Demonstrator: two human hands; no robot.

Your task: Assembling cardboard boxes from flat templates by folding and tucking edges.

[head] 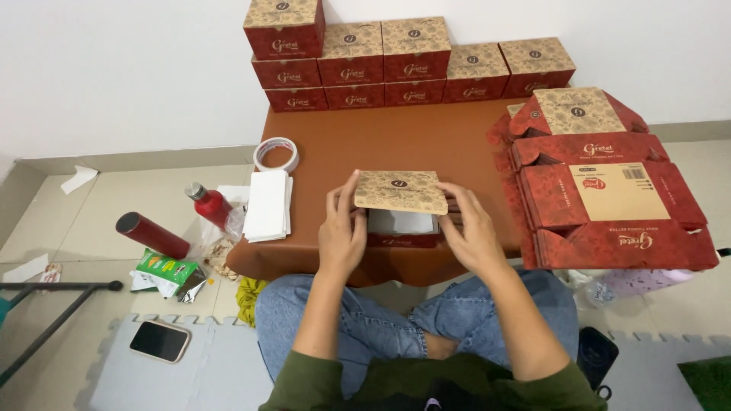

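Brown low surface (396,141). Stack of flattened red cartons (609,194) at its right edge, tan panels up, partly overhanging. Row of closed red-and-tan boxes (403,68) stacked against the wall. Small red box (401,221) at the near edge, tan lid half down; contents hidden. Left hand (341,232) and right hand (472,232): each grip closed on a lid side. White paper stack (268,204) to the left.

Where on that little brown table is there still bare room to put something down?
The table is bare in the middle, between the stacked boxes at the back and the box in both hands. The right side is crowded with flat cartons; paper and tape fill the left edge.
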